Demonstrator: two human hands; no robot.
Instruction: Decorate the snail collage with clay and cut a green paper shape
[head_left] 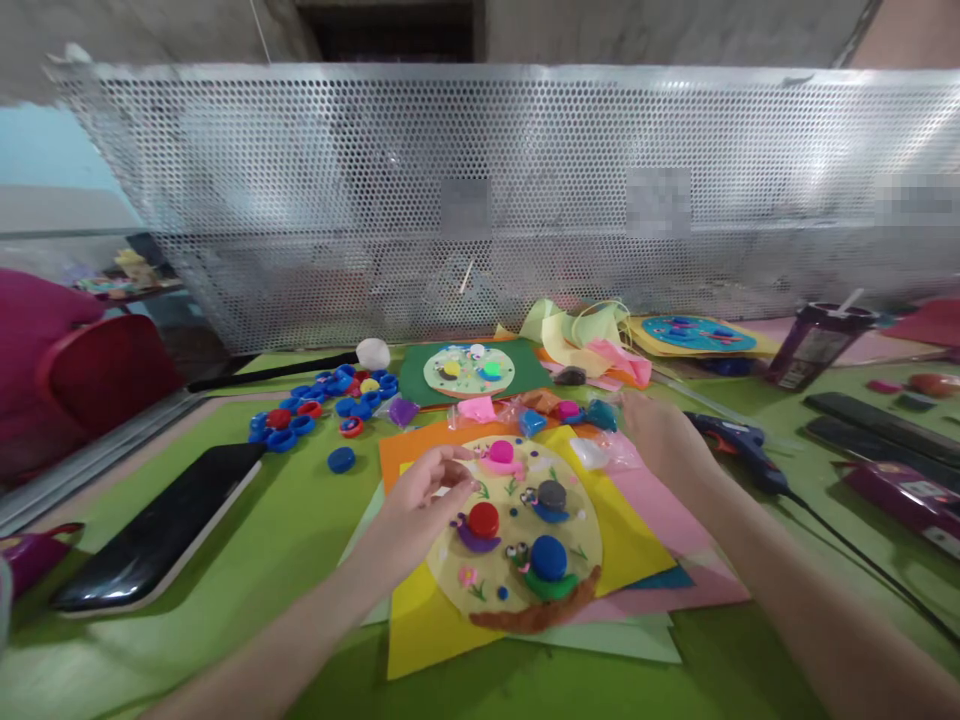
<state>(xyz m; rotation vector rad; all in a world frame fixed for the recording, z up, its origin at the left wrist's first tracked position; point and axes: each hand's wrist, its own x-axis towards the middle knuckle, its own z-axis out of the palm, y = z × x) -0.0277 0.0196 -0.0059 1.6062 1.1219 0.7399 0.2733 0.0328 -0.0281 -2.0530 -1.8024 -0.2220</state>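
A round cream disc [446, 565] lies before me, decorated with clay snails whose shells are bottle caps: a red cap [484, 519], a blue cap [549, 558], a grey cap [552, 496] and a pink cap [502, 453]. Brown clay [536, 615] edges its near rim. Over the disc's left side is my left hand [431, 495], thumb and curled fingers apart, with nothing visible between them. My right hand [651, 430] is beyond the disc's right edge, beside a packet of teal clay [602, 414]. Its fingers look pressed together, and whatever they hold is hidden.
Coloured paper sheets [416, 640] lie under the disc. Several loose caps [281, 440] and a black phone [161, 525] are at left. A glue gun [739, 445] with its cord, and a dark cup [817, 345] with a straw, stand right. A perforated metal panel [525, 150] rises behind.
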